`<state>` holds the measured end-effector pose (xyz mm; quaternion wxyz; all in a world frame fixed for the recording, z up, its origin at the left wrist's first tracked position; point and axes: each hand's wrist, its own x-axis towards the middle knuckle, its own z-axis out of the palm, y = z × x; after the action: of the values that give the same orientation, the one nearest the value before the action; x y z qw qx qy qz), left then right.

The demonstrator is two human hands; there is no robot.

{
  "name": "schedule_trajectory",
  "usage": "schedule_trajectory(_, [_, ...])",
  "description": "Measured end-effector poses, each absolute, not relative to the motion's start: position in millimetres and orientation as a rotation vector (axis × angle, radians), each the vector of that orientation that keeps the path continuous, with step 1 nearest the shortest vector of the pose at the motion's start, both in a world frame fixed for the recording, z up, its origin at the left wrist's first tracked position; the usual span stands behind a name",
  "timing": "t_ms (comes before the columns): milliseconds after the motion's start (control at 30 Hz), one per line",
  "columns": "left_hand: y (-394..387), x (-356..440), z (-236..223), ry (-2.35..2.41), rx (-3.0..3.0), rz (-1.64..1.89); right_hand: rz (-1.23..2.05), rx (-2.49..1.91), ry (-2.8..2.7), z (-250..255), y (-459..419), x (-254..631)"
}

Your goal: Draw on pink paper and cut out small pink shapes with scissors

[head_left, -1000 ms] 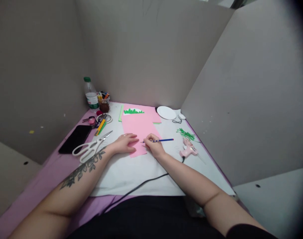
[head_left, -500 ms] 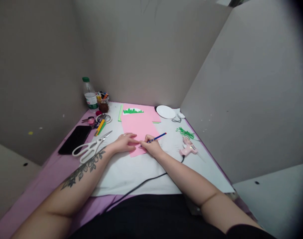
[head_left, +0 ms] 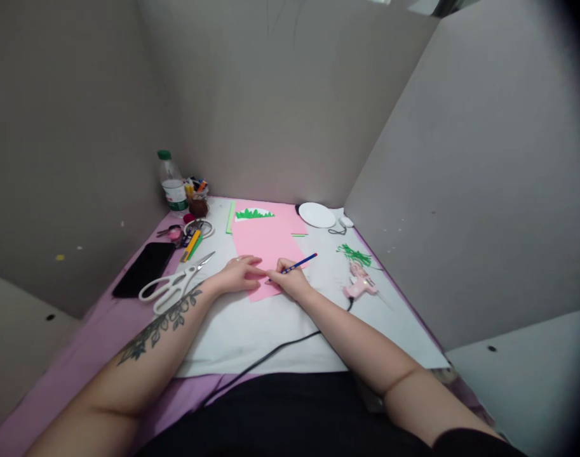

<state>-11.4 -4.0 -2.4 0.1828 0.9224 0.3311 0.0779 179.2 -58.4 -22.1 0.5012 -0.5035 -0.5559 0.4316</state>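
Observation:
A sheet of pink paper (head_left: 265, 244) lies in front of me on the white cloth. My left hand (head_left: 242, 274) rests on its left side with the fingers stretched out, a ring on one of them. In my right hand (head_left: 290, 278) is a blue pencil (head_left: 302, 261) with a red end, its tip down at the paper near my left fingertips. Any line drawn there is too small to make out. Farther back, a white half-round piece with a green jagged edge (head_left: 255, 214) lies on more pink paper.
White scissors (head_left: 175, 285) and a black phone (head_left: 144, 270) lie left, below a bottle (head_left: 174, 188) and a pen cup (head_left: 197, 188). On the right are a pink glue gun (head_left: 359, 284), its black cord (head_left: 275, 349) crossing the front, green strips (head_left: 355, 254) and a white disc (head_left: 317, 214).
My hands, the pencil and the paper hold almost the same place. The whole view has shifted very slightly with my head.

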Motion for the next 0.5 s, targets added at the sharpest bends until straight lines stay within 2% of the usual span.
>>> schedule_trajectory(500, [-3.9,-11.4,-2.9,0.935,2.583,0.234,1.049,-1.216,-1.370,-16.8,-60.0,182.0])
